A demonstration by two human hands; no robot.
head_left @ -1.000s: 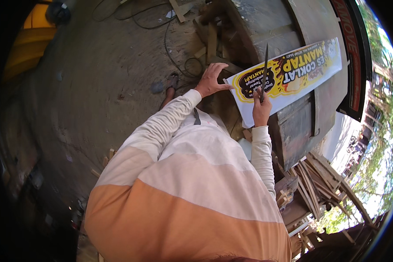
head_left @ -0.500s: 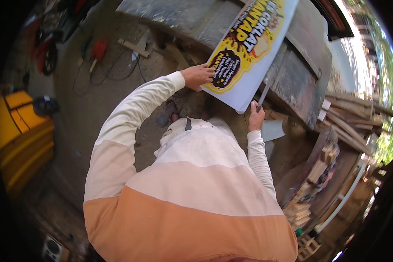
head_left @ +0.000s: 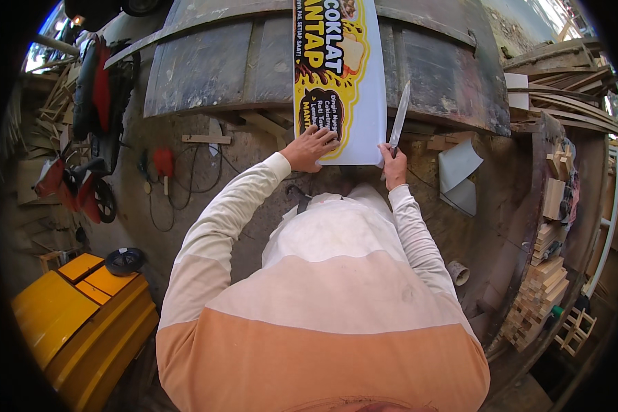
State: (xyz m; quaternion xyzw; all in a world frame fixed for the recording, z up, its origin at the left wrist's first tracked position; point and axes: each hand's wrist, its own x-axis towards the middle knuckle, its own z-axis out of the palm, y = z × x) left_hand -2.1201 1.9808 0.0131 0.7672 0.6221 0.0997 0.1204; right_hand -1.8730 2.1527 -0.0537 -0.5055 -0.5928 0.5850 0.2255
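The banner (head_left: 340, 86) is laid across the dark table (head_left: 436, 75), near end overhanging, apparently being aligned, left hand (head_left: 310, 148) spread on it (pinch undeterminable), knife (head_left: 400, 117) clenched in the right hand (head_left: 394, 169); steadying is judged needed next.

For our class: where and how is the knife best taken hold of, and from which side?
Probably best: grip the knife by its dark handle, coming from the person's side, where the right hand is. The handle end lies toward the body, while the long, bare blade points away and narrows to a tip, a poor place to hold.
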